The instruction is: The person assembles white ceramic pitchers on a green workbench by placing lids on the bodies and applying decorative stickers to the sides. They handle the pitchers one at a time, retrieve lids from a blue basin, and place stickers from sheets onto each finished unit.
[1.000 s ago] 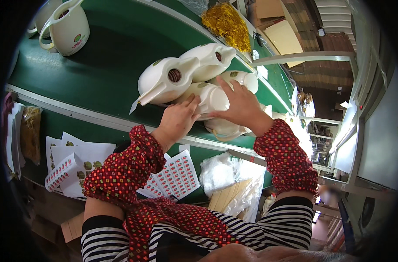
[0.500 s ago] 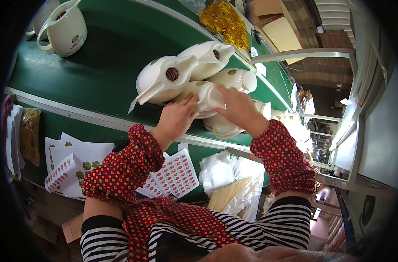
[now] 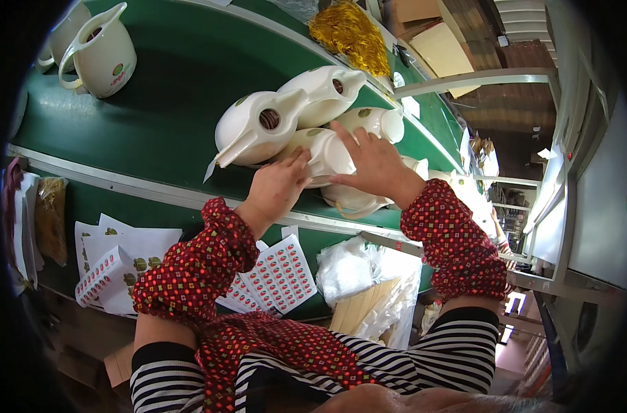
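Observation:
Several cream-white jugs lie close together on the green conveyor belt (image 3: 169, 89). One jug (image 3: 325, 153), lying with its round end toward the right, is between my hands. My left hand (image 3: 279, 186) rests against its near-left side, fingers bent over it. At the round end, my right hand (image 3: 379, 165) has its fingers apart and its thumb close to the rim; whether it still touches is hard to tell. Beside them, a jug (image 3: 255, 127) shows a dark round opening and a small white tag at its handle. Another jug (image 3: 323, 96) lies behind it, spout to the right.
Upright jugs (image 3: 107, 58) stand at the far left. Below the belt's metal rail (image 3: 121, 181) lie a sheet of red stickers (image 3: 282, 279), sheets with leaf emblems (image 3: 148, 251) and a clear plastic bag (image 3: 344, 272) by cardboard (image 3: 361, 306). Gold strands (image 3: 348, 34) lie at the back.
My right hand has loosened from the jug's round end and moved slightly right, its fingers spreading. My left hand has stayed on the jug.

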Motion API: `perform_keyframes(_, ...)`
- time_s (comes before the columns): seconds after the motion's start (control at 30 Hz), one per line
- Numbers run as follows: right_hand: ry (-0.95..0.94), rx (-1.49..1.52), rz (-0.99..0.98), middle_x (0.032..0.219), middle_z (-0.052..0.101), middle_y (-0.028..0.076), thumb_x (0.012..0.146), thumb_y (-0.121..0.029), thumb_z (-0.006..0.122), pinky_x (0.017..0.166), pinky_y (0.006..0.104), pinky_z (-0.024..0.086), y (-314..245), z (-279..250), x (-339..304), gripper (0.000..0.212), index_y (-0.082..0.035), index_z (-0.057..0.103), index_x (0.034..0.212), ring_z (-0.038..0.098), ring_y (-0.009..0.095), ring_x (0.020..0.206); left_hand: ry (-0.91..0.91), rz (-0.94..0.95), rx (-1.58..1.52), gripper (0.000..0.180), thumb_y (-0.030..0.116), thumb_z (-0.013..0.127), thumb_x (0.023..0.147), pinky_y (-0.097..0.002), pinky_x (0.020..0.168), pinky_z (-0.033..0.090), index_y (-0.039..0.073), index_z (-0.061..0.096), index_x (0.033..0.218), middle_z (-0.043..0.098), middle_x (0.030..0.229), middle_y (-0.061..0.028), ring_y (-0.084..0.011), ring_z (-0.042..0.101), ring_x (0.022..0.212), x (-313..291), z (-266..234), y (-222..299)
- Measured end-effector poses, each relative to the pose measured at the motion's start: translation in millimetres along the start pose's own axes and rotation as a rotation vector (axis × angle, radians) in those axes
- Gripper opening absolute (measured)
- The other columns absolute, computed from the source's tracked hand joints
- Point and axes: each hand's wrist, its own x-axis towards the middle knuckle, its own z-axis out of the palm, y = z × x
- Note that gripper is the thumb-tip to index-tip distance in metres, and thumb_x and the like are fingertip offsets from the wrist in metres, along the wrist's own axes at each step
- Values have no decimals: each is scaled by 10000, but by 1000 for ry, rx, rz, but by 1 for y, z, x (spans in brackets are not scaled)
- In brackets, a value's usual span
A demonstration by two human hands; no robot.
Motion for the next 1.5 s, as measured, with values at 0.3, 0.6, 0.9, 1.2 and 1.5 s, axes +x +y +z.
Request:
perform_keyframes(0.3, 254, -82, 87, 924, 682, 195, 936, -607, 643, 679, 464, 563, -12, 40, 4, 787, 23, 483, 1380, 695, 362, 789, 114, 47, 32, 516, 173, 764, 897, -458, 837, 595, 81, 627, 1386, 725, 1221, -176, -379, 727, 974, -6, 11, -2)
perform_keyframes(0.6, 307, 167, 603, 875, 744, 133, 948, -558, 618, 659, 482, 587, -46, 58, 27, 535, -51, 735, 1071, 762, 319, 812, -78, -187, 251, 383, 349, 680, 967, -548, 751, 554, 170, 639, 1303, 744, 952, -165, -431, 711, 873, 6, 27, -3)
perform_keyframes(0.9, 826, 885, 810, 1071, 662, 230, 970, -436, 694, 908, 500, 523, -186, 86, -141, 614, 6, 560, 1375, 654, 412, 1035, -260, 99, 307, 623, 237, 692, 986, -474, 1166, 385, -99, 470, 1462, 491, 1472, -351, -471, 488, 1372, 12, 24, -30)
perform_keyframes(1.2, 961, 410, 1817, 1094, 689, 206, 1000, -223, 624, 893, 480, 537, -356, 247, -539, 251, -21, 713, 1118, 667, 395, 1009, -671, 594, -175, 332, 35, 683, 931, -461, 1152, 423, 0, 663, 1261, 631, 1377, -223, -395, 575, 1327, -166, 82, 139)
perform_keyframes(1.5, -52, 1369, 1293, 1337, 654, 248, 1040, -488, 436, 1076, 614, 442, -450, 403, -506, 545, -116, 636, 1383, 617, 450, 1252, -1317, 895, -323, 395, 77, 732, 920, -462, 1122, 473, 9, 631, 1296, 599, 1422, -226, -408, 576, 1318, -323, 300, 312)
